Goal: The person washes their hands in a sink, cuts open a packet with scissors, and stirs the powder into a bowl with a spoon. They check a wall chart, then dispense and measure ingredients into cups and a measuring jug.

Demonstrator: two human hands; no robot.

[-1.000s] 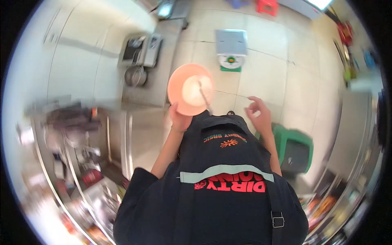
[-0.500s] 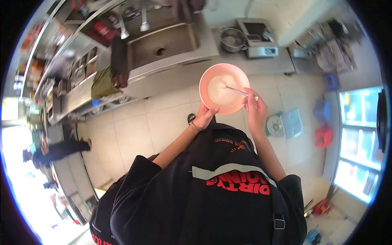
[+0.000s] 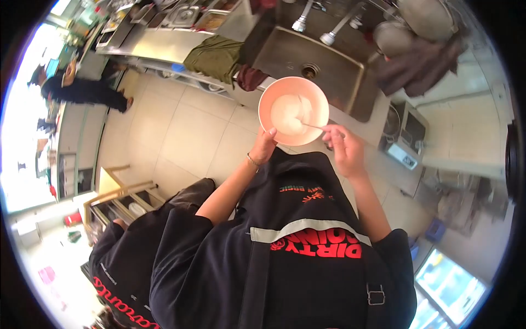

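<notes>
Dressed in a black apron (image 3: 307, 274) in a commercial kitchen, with a person in black (image 3: 129, 257) close at left. Clamped by the left hand (image 3: 264, 149) onto the near rim of a pink bowl (image 3: 264, 107), with the thumb over the edge and the other fingers largely hidden. Held up in midair, ahead of the apron. Pinched together in the right hand (image 3: 348, 151), around the handle of a metal spoon (image 3: 313, 126), with the tip sunk in a creamy white mixture (image 3: 286, 111). Apparently partway through stirring: already poured in and loosely combined, yet uneven around the spoon, with some smoothing seemingly left. Beyond the bowl, set into the counter (image 3: 373, 129), with a steel sink (image 3: 342, 82) below two faucets (image 3: 335, 34). To the left, draped with a green cloth (image 3: 216, 59) at the counter's edge. Farther left, with another person (image 3: 87, 94) in dark clothing.
</notes>
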